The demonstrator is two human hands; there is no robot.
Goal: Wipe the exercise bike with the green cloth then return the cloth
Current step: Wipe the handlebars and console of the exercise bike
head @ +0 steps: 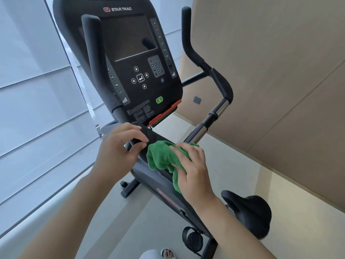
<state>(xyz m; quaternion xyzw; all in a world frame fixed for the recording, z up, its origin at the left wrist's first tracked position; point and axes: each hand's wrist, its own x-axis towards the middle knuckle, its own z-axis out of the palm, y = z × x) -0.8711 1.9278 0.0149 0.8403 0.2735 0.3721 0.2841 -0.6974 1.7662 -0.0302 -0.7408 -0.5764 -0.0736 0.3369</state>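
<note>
We're looking down at the exercise bike (164,186), w/ the green cloth (162,158) bunched on the black post just below the console (130,58). Our right hand (194,171) lies on top of the cloth, fingers spread and only loosely bent, pressing it against the frame; a tail of cloth hangs down past the thumb side toward the bike body. Our left hand (119,148) is curled round the same post just left of the cloth, thumb and forefinger pinching the black padding, fingertips nearly touching the cloth edge. Console sits tilted above both hands: dark screen, keypad, a green button (159,100) near the bottom, red strip along the lower edge. Left handlebar (93,58) rises in front of the screen; right handlebar (203,66) curves away toward the beige wall (280,71), w/ a chrome section lower down. Saddle (250,212) is at lower right, a pedal (192,238) under it. At the bottom edge a sandalled foot (168,253) on the grey floor; pale window panels at left.
</note>
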